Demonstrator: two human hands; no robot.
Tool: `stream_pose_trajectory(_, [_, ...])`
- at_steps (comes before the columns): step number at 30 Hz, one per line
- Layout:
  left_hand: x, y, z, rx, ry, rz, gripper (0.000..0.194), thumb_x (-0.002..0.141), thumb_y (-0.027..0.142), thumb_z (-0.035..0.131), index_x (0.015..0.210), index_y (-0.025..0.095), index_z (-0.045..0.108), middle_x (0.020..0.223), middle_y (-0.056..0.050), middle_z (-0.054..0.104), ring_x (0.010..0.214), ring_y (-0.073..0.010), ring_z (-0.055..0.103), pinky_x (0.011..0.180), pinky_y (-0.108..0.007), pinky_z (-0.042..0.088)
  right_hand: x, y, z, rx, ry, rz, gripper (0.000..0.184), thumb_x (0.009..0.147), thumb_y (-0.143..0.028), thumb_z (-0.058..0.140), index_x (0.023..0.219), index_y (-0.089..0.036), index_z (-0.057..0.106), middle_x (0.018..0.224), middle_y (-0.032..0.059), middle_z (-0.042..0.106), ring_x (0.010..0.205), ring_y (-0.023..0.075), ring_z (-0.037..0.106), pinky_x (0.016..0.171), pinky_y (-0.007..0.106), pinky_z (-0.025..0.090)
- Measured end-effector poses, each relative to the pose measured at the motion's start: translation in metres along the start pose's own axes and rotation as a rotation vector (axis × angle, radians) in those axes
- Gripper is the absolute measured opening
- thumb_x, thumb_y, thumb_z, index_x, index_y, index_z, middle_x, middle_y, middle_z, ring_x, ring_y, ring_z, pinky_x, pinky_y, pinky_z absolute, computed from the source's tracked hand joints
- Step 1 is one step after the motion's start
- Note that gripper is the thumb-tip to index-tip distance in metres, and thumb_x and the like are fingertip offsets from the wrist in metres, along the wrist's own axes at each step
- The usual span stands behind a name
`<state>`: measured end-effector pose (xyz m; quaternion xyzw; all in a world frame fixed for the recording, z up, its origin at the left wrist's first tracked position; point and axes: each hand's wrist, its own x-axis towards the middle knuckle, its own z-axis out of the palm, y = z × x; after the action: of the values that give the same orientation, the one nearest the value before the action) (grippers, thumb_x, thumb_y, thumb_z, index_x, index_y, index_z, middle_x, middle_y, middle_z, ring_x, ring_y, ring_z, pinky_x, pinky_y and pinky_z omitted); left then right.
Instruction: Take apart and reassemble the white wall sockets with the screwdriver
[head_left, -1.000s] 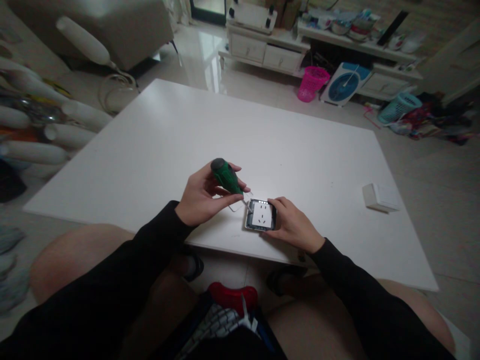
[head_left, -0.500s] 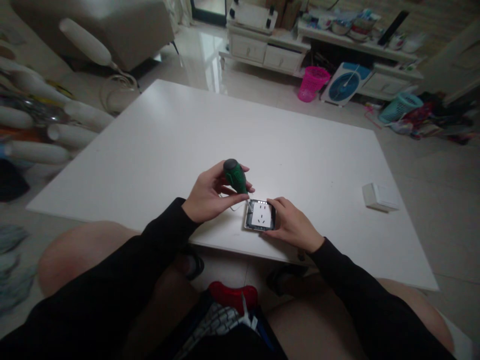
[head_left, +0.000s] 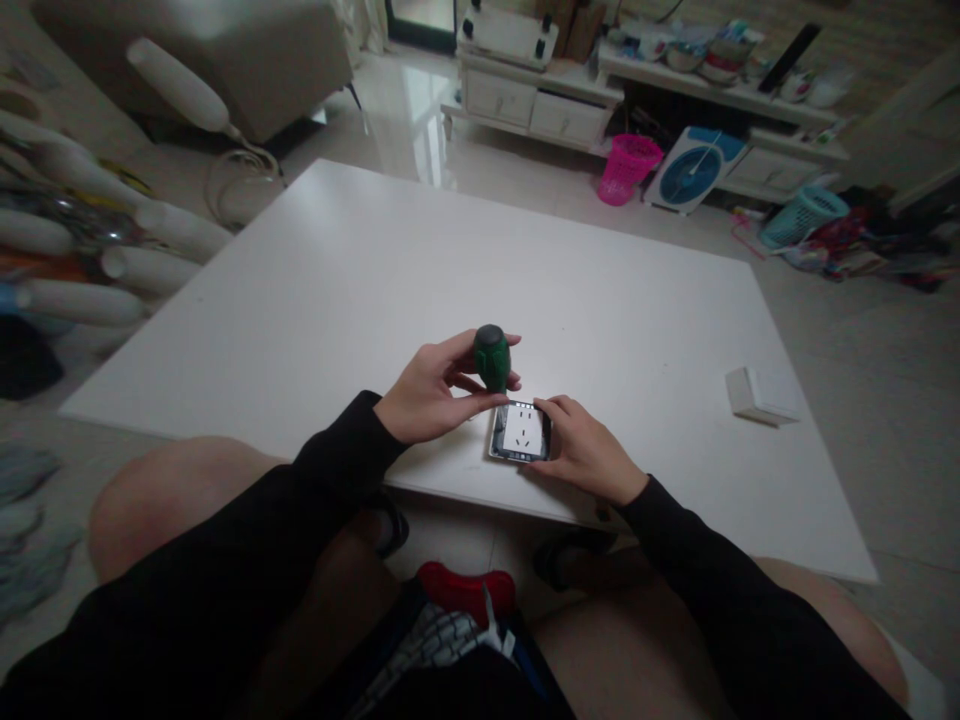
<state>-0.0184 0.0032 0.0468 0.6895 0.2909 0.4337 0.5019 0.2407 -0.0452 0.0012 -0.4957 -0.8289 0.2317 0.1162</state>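
A screwdriver [head_left: 492, 358] with a green and black handle stands nearly upright in my left hand [head_left: 442, 390], whose fingers and thumb close around it. Its shaft and tip are mostly hidden by the handle and thumb, over the left part of a wall socket [head_left: 523, 430]. That socket has a white face with slots, a dark frame around it and a pale base, and lies on the white table [head_left: 360, 300]. My right hand [head_left: 589, 448] grips the socket's right side between thumb and fingers.
A small white box-shaped piece [head_left: 761, 396] sits near the table's right edge. Beyond the table are a pink basket [head_left: 628, 168], a blue and white fan [head_left: 694, 170] and a white cabinet [head_left: 532, 105]. Several white rounded tubes [head_left: 79, 300] are on the left.
My left hand has shifted right, and the screwdriver has swung from a left tilt to nearly upright. My right hand and the socket have stayed in place.
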Motion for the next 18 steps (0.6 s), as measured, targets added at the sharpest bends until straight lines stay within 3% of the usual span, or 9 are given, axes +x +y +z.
stream_pose_trajectory(18, [0.003,-0.0027,0.0003,0.067,-0.103,0.034,0.054,0.087,0.016,0.074,0.138,0.016,0.058,0.104,-0.008,0.078,0.096,-0.0203,0.078,0.08,-0.028,0.067,0.0014,-0.0019,-0.0013,-0.005,-0.016,0.001,0.083,0.072,-0.039,0.086,0.143,-0.024,0.046,0.125,0.0152,0.06,0.112,0.0353,0.061,0.092,0.052,0.054])
